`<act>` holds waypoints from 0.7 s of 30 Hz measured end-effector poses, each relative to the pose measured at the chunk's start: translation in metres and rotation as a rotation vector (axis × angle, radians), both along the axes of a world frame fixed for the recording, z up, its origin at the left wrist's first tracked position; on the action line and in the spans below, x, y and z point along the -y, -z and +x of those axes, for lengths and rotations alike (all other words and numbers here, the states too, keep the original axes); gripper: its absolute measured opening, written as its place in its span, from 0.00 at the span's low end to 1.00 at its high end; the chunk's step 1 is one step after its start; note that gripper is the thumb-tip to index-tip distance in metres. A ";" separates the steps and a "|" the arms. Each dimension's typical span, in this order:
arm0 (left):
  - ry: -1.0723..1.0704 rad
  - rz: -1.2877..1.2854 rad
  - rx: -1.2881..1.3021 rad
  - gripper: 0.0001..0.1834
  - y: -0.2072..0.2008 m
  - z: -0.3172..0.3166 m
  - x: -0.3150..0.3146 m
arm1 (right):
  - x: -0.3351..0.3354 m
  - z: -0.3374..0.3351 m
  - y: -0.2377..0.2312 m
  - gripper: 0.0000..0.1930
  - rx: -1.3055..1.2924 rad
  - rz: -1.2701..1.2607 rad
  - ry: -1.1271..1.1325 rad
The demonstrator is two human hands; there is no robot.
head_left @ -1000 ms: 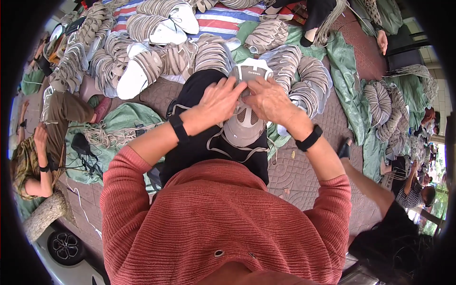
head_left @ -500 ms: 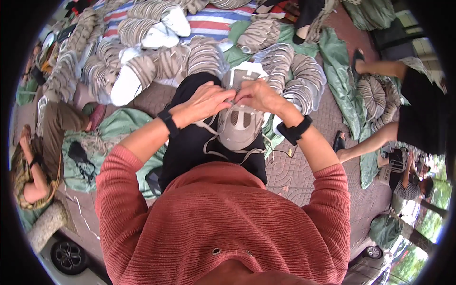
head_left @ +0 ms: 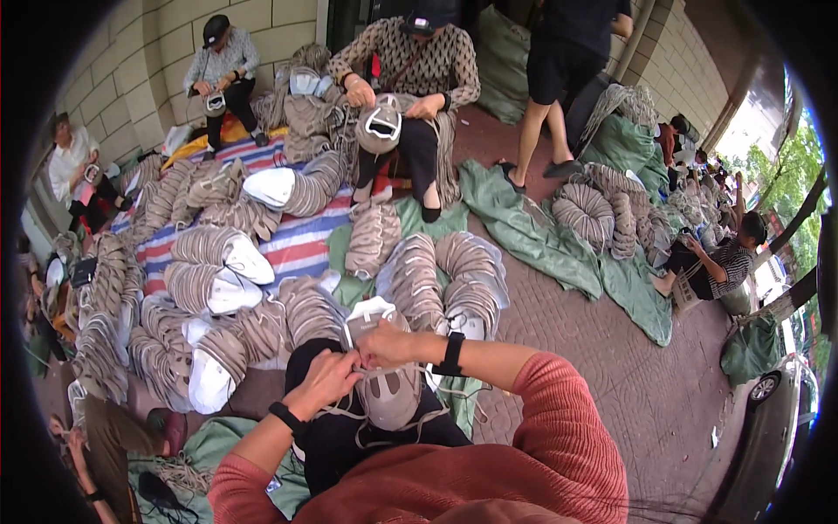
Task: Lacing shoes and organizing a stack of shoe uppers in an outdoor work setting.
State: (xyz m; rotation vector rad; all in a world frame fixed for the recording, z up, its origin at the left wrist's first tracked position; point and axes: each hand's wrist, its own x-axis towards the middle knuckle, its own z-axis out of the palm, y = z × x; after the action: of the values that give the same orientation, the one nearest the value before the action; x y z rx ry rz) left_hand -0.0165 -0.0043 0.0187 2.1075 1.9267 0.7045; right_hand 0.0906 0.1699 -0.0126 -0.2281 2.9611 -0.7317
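Observation:
A taupe shoe upper [head_left: 388, 403] rests on my lap, its rounded toe toward me and its white-lined collar away from me. Pale laces hang loose at its sides. My left hand [head_left: 326, 384] is closed in a pinch at the upper's left edge, near the eyelets. Across the throat of the upper, my right hand [head_left: 385, 345] pinches too, close to the left fingertips. A strand of lace [head_left: 381, 370] runs out from between the fingers. The exact grip is partly hidden by the fingers themselves.
Bundled stacks of shoe uppers [head_left: 310, 312] lie just beyond my knees and on a striped sheet [head_left: 301, 253]. Green tarpaulin [head_left: 532, 229] stretches to the right. A person opposite [head_left: 406, 65] handles another upper; someone stands [head_left: 572, 52] further right. Another person's leg [head_left: 131, 441] is close at left.
The view has tilted up, bringing the people and wall opposite into sight. My hands stay together at the upper's eyelets, and my right forearm now comes in more from the side.

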 end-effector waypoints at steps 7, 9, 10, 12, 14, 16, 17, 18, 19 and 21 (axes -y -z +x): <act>-0.056 0.022 -0.064 0.12 0.002 -0.002 -0.003 | -0.003 -0.002 -0.016 0.04 0.068 0.028 -0.090; -0.055 0.029 -0.036 0.13 0.001 0.000 0.001 | 0.004 0.003 -0.013 0.06 -0.099 0.125 -0.119; -0.056 0.010 -0.024 0.15 0.002 0.000 0.002 | 0.007 0.009 -0.014 0.06 -0.178 0.148 -0.161; -0.076 -0.025 0.010 0.16 -0.001 0.004 0.005 | 0.011 0.016 -0.018 0.05 -0.321 0.201 -0.214; -0.117 -0.125 0.096 0.21 0.004 0.003 0.006 | 0.011 0.017 -0.023 0.07 -0.461 0.314 -0.319; -0.083 -0.085 0.108 0.26 0.012 0.001 0.003 | -0.003 0.021 -0.043 0.07 -0.601 0.462 -0.323; -0.093 -0.156 0.096 0.29 0.004 0.002 -0.002 | -0.017 0.027 -0.049 0.07 -0.551 0.518 -0.130; -0.087 -0.191 0.112 0.29 0.002 0.001 -0.005 | -0.052 0.024 -0.042 0.04 -0.506 0.715 -0.017; -0.129 -0.237 0.124 0.29 0.000 -0.006 0.004 | -0.081 0.024 -0.098 0.03 -0.702 0.593 0.031; -0.037 -0.210 0.088 0.31 -0.019 -0.002 -0.007 | -0.259 0.112 -0.112 0.02 -0.494 0.683 0.464</act>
State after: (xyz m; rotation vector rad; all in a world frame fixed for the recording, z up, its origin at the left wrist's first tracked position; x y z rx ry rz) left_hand -0.0185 0.0024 0.0372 1.8888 1.9057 0.5640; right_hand 0.2029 0.4293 0.0998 0.3933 3.5423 0.4209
